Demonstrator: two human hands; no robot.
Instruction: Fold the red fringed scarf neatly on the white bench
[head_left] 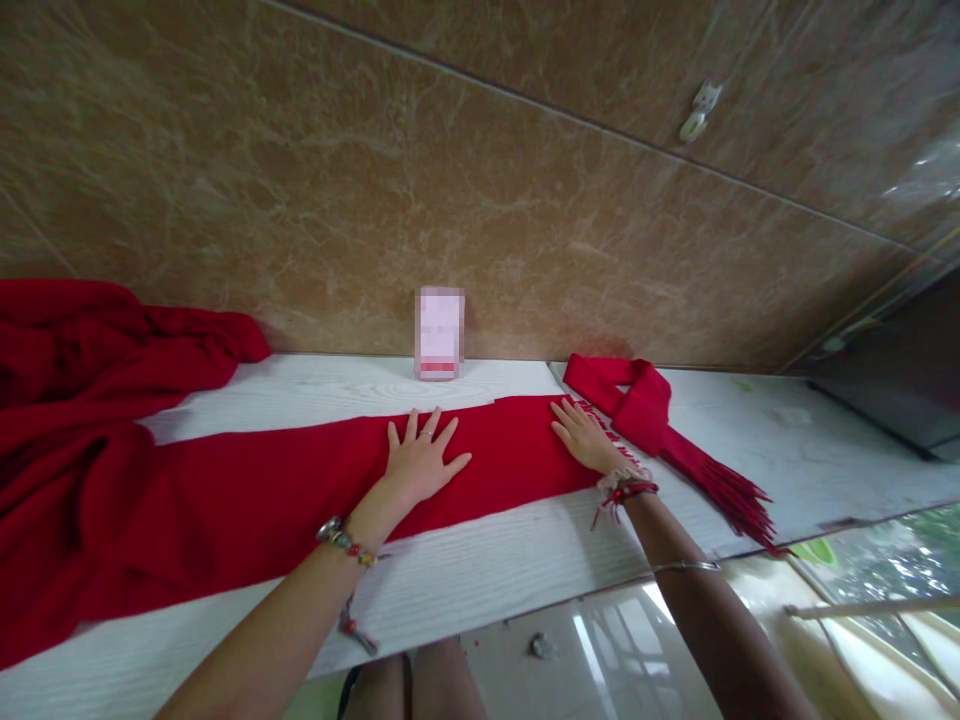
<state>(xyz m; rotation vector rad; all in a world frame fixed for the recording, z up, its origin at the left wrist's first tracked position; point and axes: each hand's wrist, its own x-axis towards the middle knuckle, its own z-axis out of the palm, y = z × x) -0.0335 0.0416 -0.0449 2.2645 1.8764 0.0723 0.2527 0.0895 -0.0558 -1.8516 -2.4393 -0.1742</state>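
Note:
A long red cloth [502, 450] with a cut fringe at its right end lies spread along the white table [480, 570]. My left hand [421, 460] rests flat on the middle of it, fingers spread. Near the fringed end, my right hand [585, 437] presses on the cloth with its fingers stretched out. Beyond that end lies a folded red scarf [637, 405] with long tassels trailing toward the table's front edge. At the left, the red cloth runs into a bunched heap of red fabric [82, 370].
A blurred pink-and-white box-like object [440, 335] stands against the brown marbled wall [337, 200]. A dark panel [900, 350] borders the table at the far right. Below the front edge, a shiny tiled floor [585, 650] shows, with a small crumpled scrap [541, 646] on it.

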